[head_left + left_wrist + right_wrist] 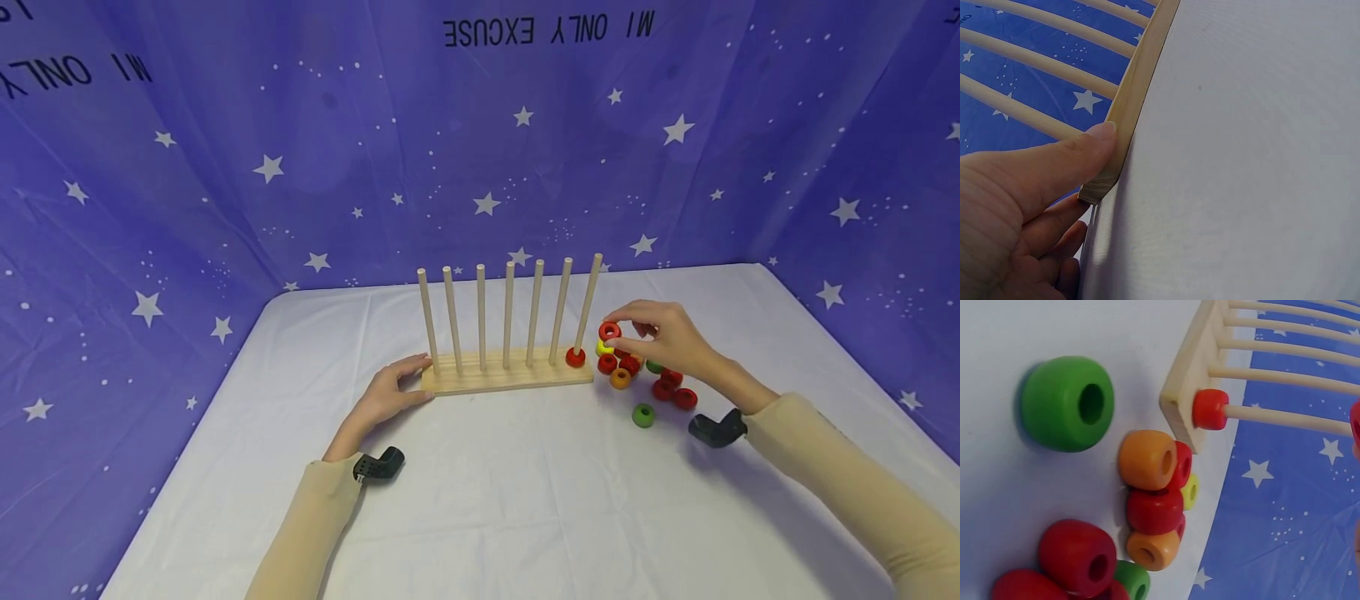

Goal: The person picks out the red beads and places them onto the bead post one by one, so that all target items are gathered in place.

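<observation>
A wooden peg rack point(510, 382) with several upright pegs stands on the table. My left hand point(385, 395) holds its left end, the thumb point(1097, 140) on the front edge of the base and the fingers round the end. One red bead point(576, 359) sits at the foot of the rightmost peg. My right hand point(671, 335) pinches another red bead point(610, 324) between thumb and fingertips, just right of that peg and above the loose beads. In the right wrist view only a sliver of the held bead point(1356, 419) shows at the right edge.
Loose red, orange, green and yellow beads lie right of the rack, among them an orange bead point(620, 379) and a green bead point(643, 416) nearer the front. White cloth point(480, 500) covers the table. A purple star-patterned curtain point(420, 150) hangs behind and at both sides.
</observation>
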### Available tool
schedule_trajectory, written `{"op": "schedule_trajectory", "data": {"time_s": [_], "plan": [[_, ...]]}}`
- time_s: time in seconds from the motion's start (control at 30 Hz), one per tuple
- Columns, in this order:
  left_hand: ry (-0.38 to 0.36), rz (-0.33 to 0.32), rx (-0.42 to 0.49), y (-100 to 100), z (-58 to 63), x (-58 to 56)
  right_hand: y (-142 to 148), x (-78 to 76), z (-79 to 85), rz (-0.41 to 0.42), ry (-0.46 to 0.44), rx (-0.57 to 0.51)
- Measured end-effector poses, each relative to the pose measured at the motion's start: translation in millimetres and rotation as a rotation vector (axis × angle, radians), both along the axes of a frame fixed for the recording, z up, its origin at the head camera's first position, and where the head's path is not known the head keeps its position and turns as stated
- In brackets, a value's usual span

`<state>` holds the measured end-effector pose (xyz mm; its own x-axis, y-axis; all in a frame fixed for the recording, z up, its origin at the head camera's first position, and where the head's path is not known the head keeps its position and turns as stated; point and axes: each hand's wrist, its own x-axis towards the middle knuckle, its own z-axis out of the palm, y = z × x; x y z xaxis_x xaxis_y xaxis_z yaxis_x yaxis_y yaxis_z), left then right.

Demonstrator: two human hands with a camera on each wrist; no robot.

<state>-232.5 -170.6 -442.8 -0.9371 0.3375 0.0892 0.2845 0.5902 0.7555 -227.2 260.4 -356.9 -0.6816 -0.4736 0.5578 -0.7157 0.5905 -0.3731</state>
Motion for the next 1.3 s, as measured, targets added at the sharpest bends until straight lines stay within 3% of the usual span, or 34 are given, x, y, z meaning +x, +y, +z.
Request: {"op": "schedule_trajectory", "data": {"time_s": [0.87, 1.3], "plan": [[0.028, -0.003, -0.004, 0, -1.5, -1.8, -15, -5.8, 35.7, -0.056, 0.139, -0.202], [0.021, -0.003, -0.001, 1, -0.6, 0.1, -20, -12.5, 48.1, -0.083, 0.213, -0.219]]}}
